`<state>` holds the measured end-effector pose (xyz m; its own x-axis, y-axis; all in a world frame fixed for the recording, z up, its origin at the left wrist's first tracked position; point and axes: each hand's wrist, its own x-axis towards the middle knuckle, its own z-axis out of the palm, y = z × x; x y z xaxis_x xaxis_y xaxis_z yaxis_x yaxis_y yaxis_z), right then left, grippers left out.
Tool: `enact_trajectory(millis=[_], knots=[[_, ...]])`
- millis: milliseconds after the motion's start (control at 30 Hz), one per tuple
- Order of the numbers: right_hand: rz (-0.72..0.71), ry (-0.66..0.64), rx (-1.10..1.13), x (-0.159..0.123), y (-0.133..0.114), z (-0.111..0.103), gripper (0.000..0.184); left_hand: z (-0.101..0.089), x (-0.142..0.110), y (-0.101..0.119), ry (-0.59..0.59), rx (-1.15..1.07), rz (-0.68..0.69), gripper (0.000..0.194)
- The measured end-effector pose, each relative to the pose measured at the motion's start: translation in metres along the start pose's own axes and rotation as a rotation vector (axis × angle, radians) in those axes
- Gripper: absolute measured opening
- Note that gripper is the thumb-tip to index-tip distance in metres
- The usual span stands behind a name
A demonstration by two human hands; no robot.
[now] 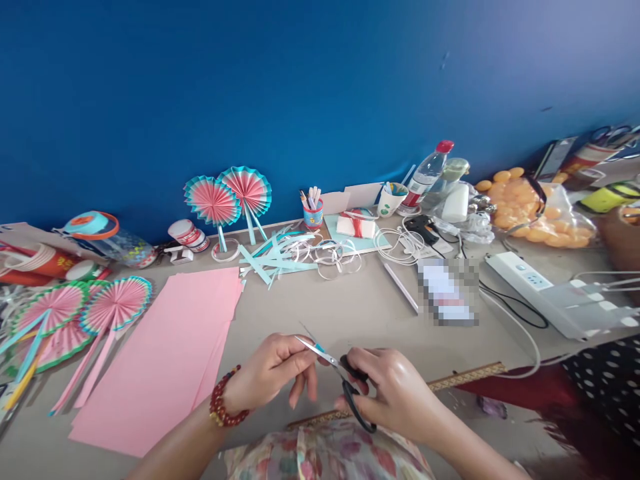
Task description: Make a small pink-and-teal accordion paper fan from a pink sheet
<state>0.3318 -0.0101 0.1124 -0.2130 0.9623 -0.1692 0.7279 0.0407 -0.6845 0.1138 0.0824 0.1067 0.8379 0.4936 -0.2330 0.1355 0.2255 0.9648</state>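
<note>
Above table (310,303): right hand (393,387) curled round scissors (332,361); left hand (277,370) half-curled.

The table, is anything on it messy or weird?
Yes, the pale blue strips look messy: they lie in a jumbled heap near the blue cup, crossing every which way, while the pink sheets nearby lie flat.

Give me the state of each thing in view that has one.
Scissors: blades parted, handles in the right hand.
Left hand: by the blade tips, grip unclear.
Pink sheets: flat, overlapping.
Rear paper fans: spread open.
Red-topped bottle: capped.
Phone: lying flat, screen pixelated.
Small blue cup: upright.
Power strip: chargers plugged in.
</note>
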Motion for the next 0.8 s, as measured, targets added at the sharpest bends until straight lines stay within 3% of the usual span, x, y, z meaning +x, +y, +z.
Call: enact_trajectory(millis=[800], knots=[[-0.042, 0.022, -0.028, 0.0034, 0.0002, 0.0011, 0.036, -0.0007, 0.002, -0.008, -0.022, -0.049, -0.001, 0.043]])
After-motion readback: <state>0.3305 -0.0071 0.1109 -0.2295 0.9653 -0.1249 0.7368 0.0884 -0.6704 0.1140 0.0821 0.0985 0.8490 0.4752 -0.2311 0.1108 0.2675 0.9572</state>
